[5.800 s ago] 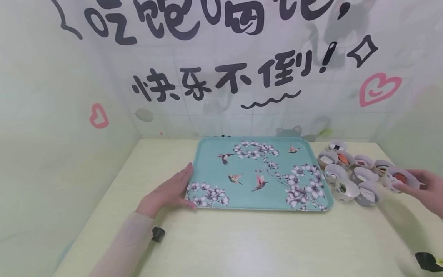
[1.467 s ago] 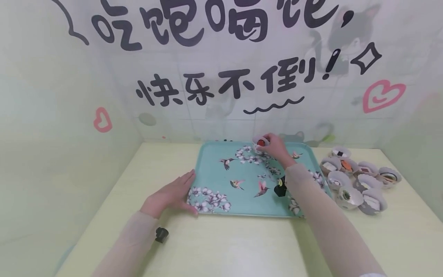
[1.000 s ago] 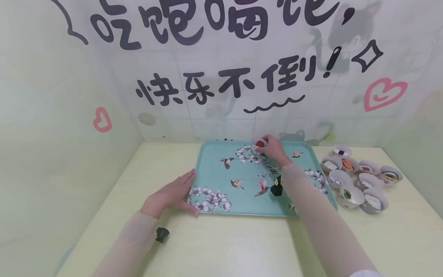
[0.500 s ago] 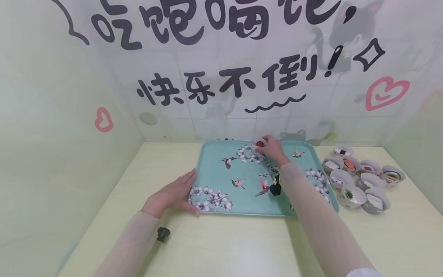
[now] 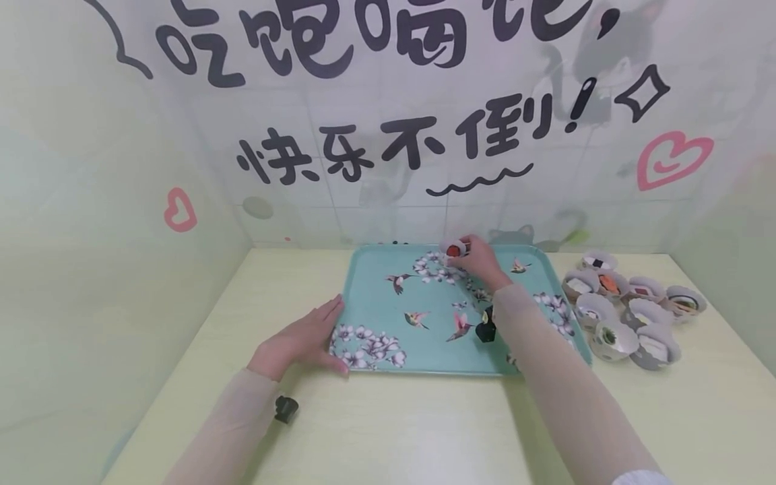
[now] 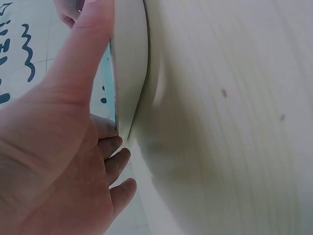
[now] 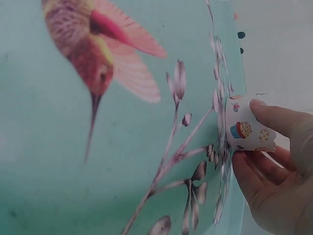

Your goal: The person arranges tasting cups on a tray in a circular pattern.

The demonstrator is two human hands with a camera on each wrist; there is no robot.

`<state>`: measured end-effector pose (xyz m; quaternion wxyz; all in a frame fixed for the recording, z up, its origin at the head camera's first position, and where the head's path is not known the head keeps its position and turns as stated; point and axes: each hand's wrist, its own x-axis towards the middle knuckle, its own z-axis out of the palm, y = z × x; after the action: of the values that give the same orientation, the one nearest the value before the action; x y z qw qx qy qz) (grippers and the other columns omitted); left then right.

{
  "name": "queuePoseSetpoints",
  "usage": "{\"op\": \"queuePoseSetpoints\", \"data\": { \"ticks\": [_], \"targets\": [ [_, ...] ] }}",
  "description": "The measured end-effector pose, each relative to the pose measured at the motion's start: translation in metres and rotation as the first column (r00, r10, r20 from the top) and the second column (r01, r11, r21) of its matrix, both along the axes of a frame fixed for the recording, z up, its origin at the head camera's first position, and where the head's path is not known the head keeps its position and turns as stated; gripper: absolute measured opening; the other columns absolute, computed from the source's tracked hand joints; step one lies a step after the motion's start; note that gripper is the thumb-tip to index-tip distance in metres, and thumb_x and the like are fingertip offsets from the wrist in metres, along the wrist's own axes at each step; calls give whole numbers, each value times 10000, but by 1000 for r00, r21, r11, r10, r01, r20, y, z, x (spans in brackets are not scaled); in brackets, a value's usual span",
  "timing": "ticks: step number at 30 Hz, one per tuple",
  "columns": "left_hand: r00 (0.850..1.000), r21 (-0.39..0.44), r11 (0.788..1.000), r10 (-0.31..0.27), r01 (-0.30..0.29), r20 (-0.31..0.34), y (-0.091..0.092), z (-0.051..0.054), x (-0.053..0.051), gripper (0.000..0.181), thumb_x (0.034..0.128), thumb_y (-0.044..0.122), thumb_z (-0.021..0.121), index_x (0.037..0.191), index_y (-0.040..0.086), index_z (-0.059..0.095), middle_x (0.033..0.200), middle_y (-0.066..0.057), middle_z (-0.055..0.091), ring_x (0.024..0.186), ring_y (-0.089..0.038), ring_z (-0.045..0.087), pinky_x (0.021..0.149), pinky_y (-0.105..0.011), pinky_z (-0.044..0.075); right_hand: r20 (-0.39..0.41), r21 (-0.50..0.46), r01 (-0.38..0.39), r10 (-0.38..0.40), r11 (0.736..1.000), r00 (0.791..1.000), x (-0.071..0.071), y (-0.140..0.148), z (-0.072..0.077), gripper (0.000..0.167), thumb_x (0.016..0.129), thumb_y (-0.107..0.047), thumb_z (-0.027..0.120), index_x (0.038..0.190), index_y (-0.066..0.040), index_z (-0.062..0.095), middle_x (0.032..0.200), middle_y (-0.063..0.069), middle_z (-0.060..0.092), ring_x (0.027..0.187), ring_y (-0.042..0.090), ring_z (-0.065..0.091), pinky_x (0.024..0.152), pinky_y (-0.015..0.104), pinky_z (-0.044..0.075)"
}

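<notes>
A turquoise tray (image 5: 376, 289) with printed flowers and birds lies on the table. Near its back edge my right hand (image 5: 481, 263) pinches a scalloped paper cup (image 5: 452, 249) holding something red. In the right wrist view that cup (image 7: 247, 127), printed with cupcakes, stands against the tray surface, between thumb and fingers of the right hand (image 7: 281, 171). My left hand (image 5: 303, 340) rests along the tray's left edge near the front corner, fingers straight. The left wrist view shows the left hand (image 6: 58, 137) at the tray's rim (image 6: 129, 63).
Right of the tray stands a cluster of several paper cups, among them one with an orange piece (image 5: 609, 283) and one with a green-topped item (image 5: 611, 335). A printed sheet (image 5: 400, 195) hangs behind the table (image 5: 394, 431).
Since the earliest frame my right hand has brought the red-filled cup from the right side to the tray's back part. Over the last second both hands have stayed nearly still.
</notes>
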<state>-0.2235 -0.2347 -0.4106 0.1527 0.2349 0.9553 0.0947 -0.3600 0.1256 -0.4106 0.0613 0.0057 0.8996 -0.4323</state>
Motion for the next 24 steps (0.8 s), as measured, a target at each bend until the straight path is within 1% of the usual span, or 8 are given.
{"op": "queuePoseSetpoints", "data": {
  "ticks": [5,8,13,24],
  "targets": [
    [1000,-5,1000,2,-2,10,1,1,1,1377,642,683,786,1568,-67,95,1668,-232,45,1533,-434,135,1256,-542,213,3,-8,-10,10,1000,1000,5,4,1,605,932,-225,696,1428,-21,415,1394,215,528,1251,364,532,1089,507,483],
    [1000,-3,1000,-6,6,1,1,2,1,1378,642,678,790,1563,-79,99,1664,-245,52,1528,-443,142,1252,-549,219,11,-17,-8,8,1000,1000,8,4,4,596,939,-218,686,1432,-24,412,1399,209,527,1263,361,530,1093,504,482],
    [1000,-3,1000,-9,9,-8,0,4,-2,1370,654,664,796,1559,-89,96,1661,-254,54,1527,-447,141,1251,-553,219,16,-33,-9,9,999,1000,9,6,9,604,947,-210,678,1449,-24,399,1417,207,517,1279,366,520,1102,514,473],
    [1000,8,1000,3,-3,22,2,5,1,1357,664,643,805,1562,-84,93,1663,-251,45,1527,-451,136,1250,-557,220,41,-44,-7,9,999,999,13,15,6,657,939,-267,692,1476,-48,384,1461,198,505,1342,376,489,1124,532,454]
  ]
}}
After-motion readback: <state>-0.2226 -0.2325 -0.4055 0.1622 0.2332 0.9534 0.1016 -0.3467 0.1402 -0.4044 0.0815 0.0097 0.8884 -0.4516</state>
